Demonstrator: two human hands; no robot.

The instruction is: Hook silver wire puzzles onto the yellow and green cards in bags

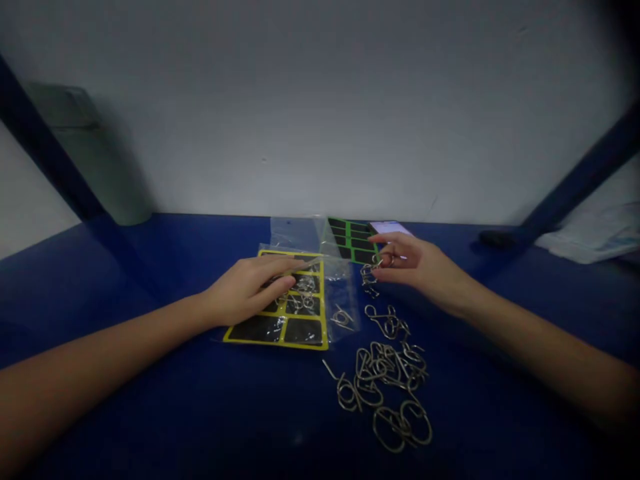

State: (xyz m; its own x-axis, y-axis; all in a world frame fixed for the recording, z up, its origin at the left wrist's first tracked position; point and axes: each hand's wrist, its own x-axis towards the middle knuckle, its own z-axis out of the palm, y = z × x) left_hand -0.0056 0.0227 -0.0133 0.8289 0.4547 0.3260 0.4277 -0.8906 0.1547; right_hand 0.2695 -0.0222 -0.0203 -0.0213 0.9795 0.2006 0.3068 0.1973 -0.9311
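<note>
My left hand (247,291) lies flat on a clear plastic bag (340,293) holding a yellow-bordered black card (303,331), with its fingers apart and several small wire puzzles under the plastic. My right hand (413,261) is at the far side of the table, its fingertips pinching a bent metal wire puzzle (369,275). Just beyond those fingers lies a green-bordered black card (350,240). A heap of several loose wire puzzles (385,380) sits to the right of the yellow card, below my right hand. One more wire piece (342,319) lies inside the bag.
The table is a blue surface (125,347) against a white wall. A lit phone (391,228) lies partly behind my right hand. Dark blue frame posts (50,143) rise at both sides, with a grey-green cylinder (95,153) at left and white cloth (590,233) at right.
</note>
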